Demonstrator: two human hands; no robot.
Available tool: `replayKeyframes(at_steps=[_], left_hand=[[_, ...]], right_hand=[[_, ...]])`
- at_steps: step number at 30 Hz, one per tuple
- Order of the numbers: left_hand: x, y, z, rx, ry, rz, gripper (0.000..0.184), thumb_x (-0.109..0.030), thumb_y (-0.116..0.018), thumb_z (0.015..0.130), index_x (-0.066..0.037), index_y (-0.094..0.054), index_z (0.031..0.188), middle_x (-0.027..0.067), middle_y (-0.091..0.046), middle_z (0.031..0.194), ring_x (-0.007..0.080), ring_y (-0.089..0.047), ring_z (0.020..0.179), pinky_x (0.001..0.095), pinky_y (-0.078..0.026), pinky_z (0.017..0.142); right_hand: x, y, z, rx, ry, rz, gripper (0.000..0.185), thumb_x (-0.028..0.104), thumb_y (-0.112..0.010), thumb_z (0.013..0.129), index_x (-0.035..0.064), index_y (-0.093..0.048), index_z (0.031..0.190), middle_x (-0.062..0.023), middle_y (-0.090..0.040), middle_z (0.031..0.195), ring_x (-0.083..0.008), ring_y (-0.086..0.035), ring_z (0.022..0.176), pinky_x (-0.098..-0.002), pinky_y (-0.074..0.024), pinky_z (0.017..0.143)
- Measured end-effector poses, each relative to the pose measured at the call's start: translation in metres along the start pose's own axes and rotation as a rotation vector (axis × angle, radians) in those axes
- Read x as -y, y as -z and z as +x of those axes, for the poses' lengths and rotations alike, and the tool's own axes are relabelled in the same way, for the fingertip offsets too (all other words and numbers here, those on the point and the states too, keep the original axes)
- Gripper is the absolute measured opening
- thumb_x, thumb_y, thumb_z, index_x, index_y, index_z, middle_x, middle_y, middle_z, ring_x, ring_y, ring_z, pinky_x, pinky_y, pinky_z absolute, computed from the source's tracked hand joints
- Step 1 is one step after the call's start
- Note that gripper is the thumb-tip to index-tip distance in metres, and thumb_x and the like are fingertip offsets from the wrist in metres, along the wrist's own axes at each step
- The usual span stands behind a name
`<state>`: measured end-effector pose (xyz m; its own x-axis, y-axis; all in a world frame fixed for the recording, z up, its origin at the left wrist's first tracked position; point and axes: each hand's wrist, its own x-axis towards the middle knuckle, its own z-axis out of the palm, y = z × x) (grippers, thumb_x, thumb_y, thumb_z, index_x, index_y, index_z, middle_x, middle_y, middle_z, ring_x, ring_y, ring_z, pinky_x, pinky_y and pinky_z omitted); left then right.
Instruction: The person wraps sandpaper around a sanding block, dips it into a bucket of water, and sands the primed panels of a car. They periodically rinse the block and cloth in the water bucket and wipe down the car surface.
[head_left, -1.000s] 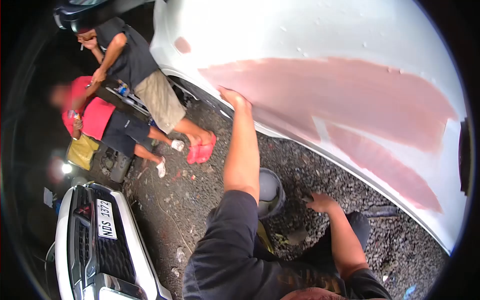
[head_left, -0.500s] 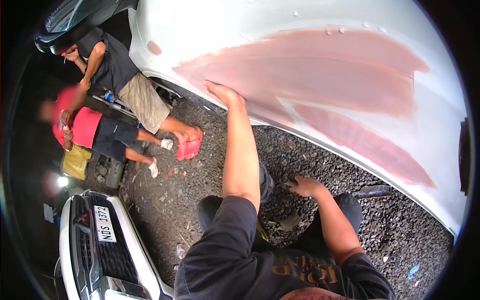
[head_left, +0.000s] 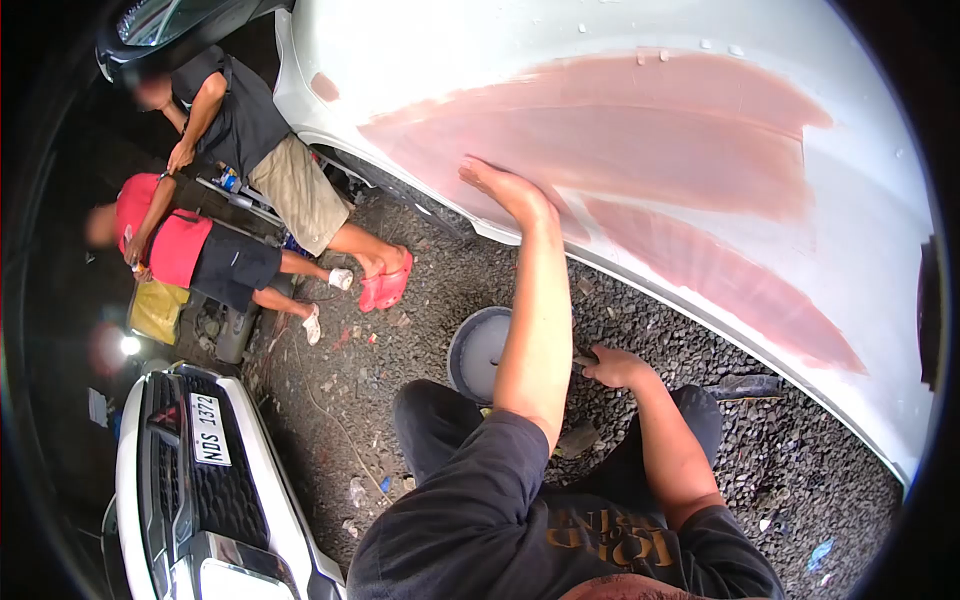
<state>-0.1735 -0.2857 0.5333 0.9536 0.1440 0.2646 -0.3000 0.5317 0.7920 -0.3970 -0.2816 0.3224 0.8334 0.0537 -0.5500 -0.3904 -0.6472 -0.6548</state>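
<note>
White and smooth, the curved car panel (head_left: 450, 55) fills the upper right, its long lower edge slanting down to the right beneath dull pink patches (head_left: 680, 130), with the left hand (head_left: 510, 195) laid on the lower patch edge, fingers pointing left. Below, a round grey bucket (head_left: 467, 358) of cloudy liquid sits on rough gravel (head_left: 400, 345), partly behind the left forearm, while the right hand (head_left: 615, 368) closes round a small, narrow greyish piece (head_left: 583, 361), too small to identify. Farther left, two people stand near a yellow sack (head_left: 158, 312).
</note>
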Motion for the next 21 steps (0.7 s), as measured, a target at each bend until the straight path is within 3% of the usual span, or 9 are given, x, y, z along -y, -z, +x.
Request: replayKeyframes(at_steps=[3, 7, 8, 10, 16, 19, 20, 21], left_hand=[[-0.006, -0.014, -0.043, -0.028, -0.019, 0.096, 0.095, -0.069, -0.024, 0.104, 0.001, 0.005, 0.162, 0.0182, 0.012, 0.171, 0.0282, 0.009, 0.159, 0.0421, 0.002, 0.128], [-0.002, -0.024, -0.105, 0.002, -0.049, 0.257, 0.093, -0.066, -0.024, 0.105, 0.003, 0.006, 0.161, 0.0201, 0.015, 0.170, 0.0304, 0.011, 0.158, 0.0434, 0.004, 0.128], [-0.003, -0.026, -0.121, 0.025, -0.072, 0.287, 0.092, -0.064, -0.024, 0.106, 0.003, 0.007, 0.161, 0.0204, 0.015, 0.170, 0.0304, 0.012, 0.158, 0.0439, 0.005, 0.128], [-0.004, -0.030, -0.149, 0.075, -0.122, 0.345, 0.089, -0.061, -0.024, 0.107, 0.003, 0.009, 0.160, 0.0210, 0.017, 0.169, 0.0305, 0.013, 0.158, 0.0451, 0.006, 0.127], [0.008, -0.013, -0.208, 0.304, -0.168, 0.361, 0.085, -0.056, -0.026, 0.109, -0.003, 0.014, 0.161, 0.0185, 0.022, 0.169, 0.0284, 0.018, 0.157, 0.0465, 0.008, 0.126], [0.023, 0.019, -0.174, 0.327, -0.059, 0.244, 0.085, -0.058, -0.026, 0.108, -0.006, 0.015, 0.162, 0.0149, 0.022, 0.169, 0.0272, 0.019, 0.156, 0.0451, 0.009, 0.126], [0.027, 0.035, -0.142, 0.257, 0.071, 0.271, 0.087, -0.061, -0.025, 0.107, -0.005, 0.014, 0.161, 0.0130, 0.022, 0.169, 0.0262, 0.019, 0.156, 0.0445, 0.011, 0.126], [0.040, 0.049, -0.092, 0.190, 0.043, 0.246, 0.092, -0.068, -0.022, 0.105, -0.005, 0.013, 0.162, 0.0143, 0.018, 0.170, 0.0267, 0.015, 0.157, 0.0432, 0.007, 0.127]], right_hand=[[-0.005, 0.000, 0.004, -0.004, 0.016, -0.022, 0.076, 0.048, -0.060, 0.093, 0.0010, -0.043, 0.151, -0.0276, -0.060, 0.138, -0.0401, -0.058, 0.129, -0.0452, -0.0445, 0.108], [-0.015, -0.002, 0.007, -0.037, 0.272, 0.040, 0.064, 0.049, -0.066, 0.090, 0.0029, -0.063, 0.134, -0.0226, -0.063, 0.137, -0.0395, -0.062, 0.124, -0.0445, -0.0486, 0.103], [-0.008, 0.002, -0.008, -0.122, 0.202, 0.181, 0.056, 0.047, -0.073, 0.087, 0.0047, -0.071, 0.123, -0.0172, -0.063, 0.139, -0.0344, -0.062, 0.125, -0.0414, -0.0487, 0.103], [-0.057, -0.042, 0.041, -0.248, 0.338, 0.499, 0.063, 0.047, -0.077, 0.085, 0.0051, -0.066, 0.130, -0.0171, -0.061, 0.142, -0.0312, -0.061, 0.128, -0.0413, -0.0472, 0.105], [-0.046, -0.040, 0.050, -0.157, 0.321, 0.449, 0.067, 0.048, -0.075, 0.088, 0.0024, -0.060, 0.136, -0.0187, -0.063, 0.138, -0.0288, -0.060, 0.126, -0.0407, -0.0468, 0.105], [-0.064, -0.063, 0.079, -0.128, 0.421, 0.738, 0.070, 0.048, -0.073, 0.090, 0.0011, -0.057, 0.139, -0.0194, -0.064, 0.136, -0.0275, -0.059, 0.126, -0.0404, -0.0465, 0.106], [-0.060, -0.067, 0.083, -0.089, 0.431, 0.830, 0.071, 0.048, -0.073, 0.090, 0.0006, -0.056, 0.139, -0.0197, -0.064, 0.136, -0.0271, -0.059, 0.126, -0.0403, -0.0464, 0.106], [-0.019, -0.032, 0.065, 0.020, 0.270, -0.016, 0.072, 0.051, -0.067, 0.092, 0.0012, -0.051, 0.141, -0.0255, -0.065, 0.131, -0.0372, -0.061, 0.124, -0.0439, -0.0465, 0.105]])
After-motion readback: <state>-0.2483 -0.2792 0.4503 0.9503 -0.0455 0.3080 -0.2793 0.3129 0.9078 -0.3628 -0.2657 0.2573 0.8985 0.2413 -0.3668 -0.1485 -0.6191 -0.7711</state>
